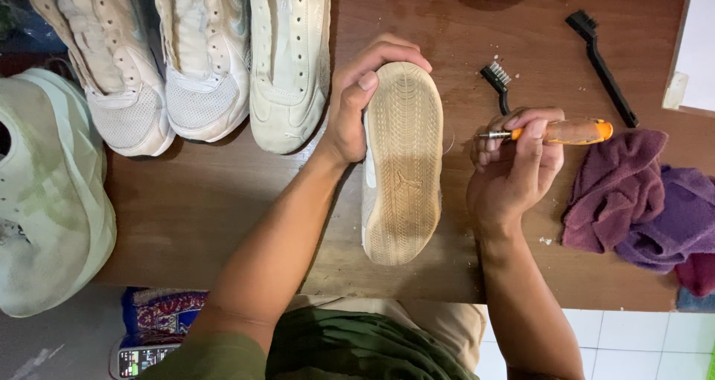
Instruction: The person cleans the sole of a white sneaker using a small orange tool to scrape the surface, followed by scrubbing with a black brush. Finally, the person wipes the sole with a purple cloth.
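A: Item one, left hand [356,104]?
B: Clasps the white sneaker with tan ribbed rubber sole [402,164] turned up, near the brown wooden table's [223,201] front edge.
A: Right hand [514,173]?
B: Closed around an orange-handled metal pick [555,132], tip beside the sole.
A: Right edge?
B: Crumpled purple cloths [640,201].

The left hand [356,104] grips an upturned shoe [403,164], sole facing up, on the wooden tabletop [201,201]. The right hand [514,168] holds an orange-handled pick tool [555,132] just beside the sole's edge. Purple cloths [640,201] lie at right.
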